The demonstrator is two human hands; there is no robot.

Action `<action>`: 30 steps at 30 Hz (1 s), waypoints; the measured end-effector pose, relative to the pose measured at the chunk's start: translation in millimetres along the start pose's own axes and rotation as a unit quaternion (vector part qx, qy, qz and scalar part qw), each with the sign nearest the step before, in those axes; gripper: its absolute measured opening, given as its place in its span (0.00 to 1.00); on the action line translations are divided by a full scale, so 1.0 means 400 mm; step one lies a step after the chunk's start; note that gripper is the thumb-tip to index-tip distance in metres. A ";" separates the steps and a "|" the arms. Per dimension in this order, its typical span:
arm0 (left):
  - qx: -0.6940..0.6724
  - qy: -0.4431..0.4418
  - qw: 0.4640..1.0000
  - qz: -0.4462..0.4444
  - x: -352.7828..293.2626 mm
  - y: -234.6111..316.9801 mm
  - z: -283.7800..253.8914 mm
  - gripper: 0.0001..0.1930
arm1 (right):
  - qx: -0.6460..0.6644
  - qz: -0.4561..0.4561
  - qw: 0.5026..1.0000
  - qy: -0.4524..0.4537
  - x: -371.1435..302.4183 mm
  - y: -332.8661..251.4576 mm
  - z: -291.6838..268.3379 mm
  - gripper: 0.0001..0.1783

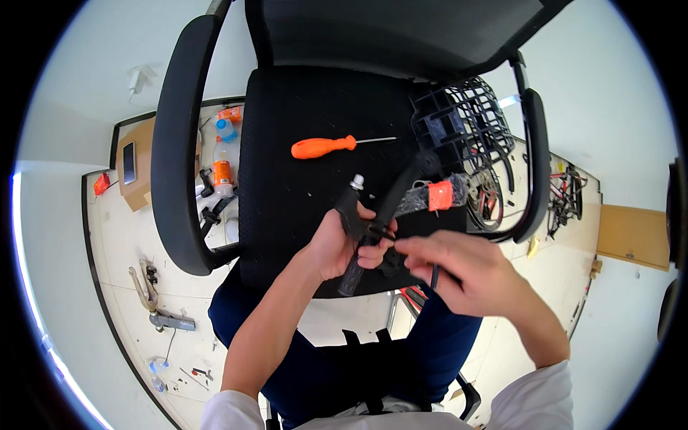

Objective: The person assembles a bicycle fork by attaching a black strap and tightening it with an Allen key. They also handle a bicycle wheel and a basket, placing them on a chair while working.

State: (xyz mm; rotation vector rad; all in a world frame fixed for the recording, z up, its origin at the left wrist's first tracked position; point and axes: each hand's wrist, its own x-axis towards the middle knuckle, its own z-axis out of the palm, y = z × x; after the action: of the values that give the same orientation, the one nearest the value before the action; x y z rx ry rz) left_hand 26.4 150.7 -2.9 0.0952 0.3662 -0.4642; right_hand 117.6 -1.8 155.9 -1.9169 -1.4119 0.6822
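Observation:
My left hand [331, 247] is wrapped round a black handlebar-like assembly [394, 193] above the chair seat. It has a ribbed grip at its lower end, a round end at the far right, and a short branch tipped with silver. My right hand [466, 272] is close beside it on the right, fingers curled with the index finger stretched toward the assembly's middle. A thin dark rod [435, 276] sticks out below the right fingers; its kind is unclear. Beyond the hands, an orange-handled screwdriver [324, 147] lies on the black chair seat [279, 201].
A black plastic basket [466, 118] and a wrapped packet with an orange label [441, 195] sit at the seat's right. Armrests [188, 143] flank the seat. Bottles [223, 172], a cardboard box with a phone [130, 163] and metal bike parts [147, 287] are on the floor at left.

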 end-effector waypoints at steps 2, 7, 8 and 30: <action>0.043 0.059 0.997 -0.036 0.006 0.016 -0.004 0.20 | -0.085 -0.065 0.994 -0.013 0.009 0.014 0.004 0.23; 0.046 0.087 0.992 -0.074 0.033 0.061 -0.052 0.22 | -0.020 -0.087 0.996 -0.026 -0.003 0.113 0.042 0.28; 0.051 0.083 0.992 -0.076 0.035 0.073 -0.057 0.23 | 0.009 -0.094 0.995 -0.026 -0.003 0.135 0.051 0.29; 0.045 0.079 0.995 -0.047 0.062 0.062 -0.084 0.26 | 0.194 0.069 0.951 0.230 -0.001 0.146 0.190 0.05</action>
State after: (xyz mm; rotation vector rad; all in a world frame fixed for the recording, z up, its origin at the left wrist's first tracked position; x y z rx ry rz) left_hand 47.4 168.4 -43.2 0.2039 0.5067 -0.5683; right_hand 97.9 0.6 62.0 -1.7212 -0.7937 0.4880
